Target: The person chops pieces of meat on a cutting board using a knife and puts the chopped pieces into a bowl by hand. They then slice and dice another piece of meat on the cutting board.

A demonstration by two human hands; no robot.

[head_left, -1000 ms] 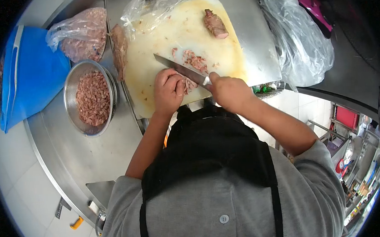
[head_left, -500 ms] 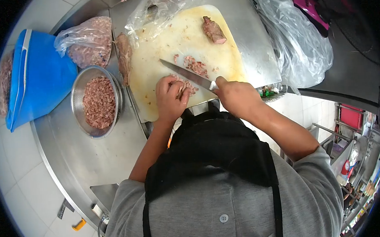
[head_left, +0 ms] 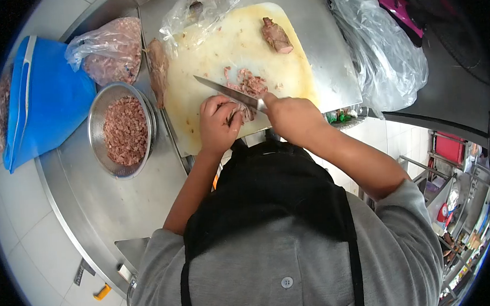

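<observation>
My right hand (head_left: 295,119) is closed around the handle of a knife (head_left: 227,91). The blade points up and left, passing just above the fingertips of my left hand (head_left: 217,121). That hand is curled on pieces of cut meat (head_left: 247,114) near the front edge of the white cutting board (head_left: 197,62); the fingers partly hide the meat. Just beyond the blade lies a small heap of chopped meat (head_left: 251,82). A larger chunk of meat (head_left: 276,37) rests at the board's far right, and a long brownish piece of meat (head_left: 158,69) lies along its left edge.
To the left stands a metal colander (head_left: 93,118) holding diced meat. Behind it are a clear bag of meat (head_left: 112,55) and a blue bag (head_left: 56,95). Clear plastic (head_left: 206,18) lies over the board's far left corner, and more plastic bags (head_left: 379,43) are at the right.
The knife and my right hand have shifted left, bringing the blade nearer my left fingers. My left hand stays on the meat, almost in the same place.
</observation>
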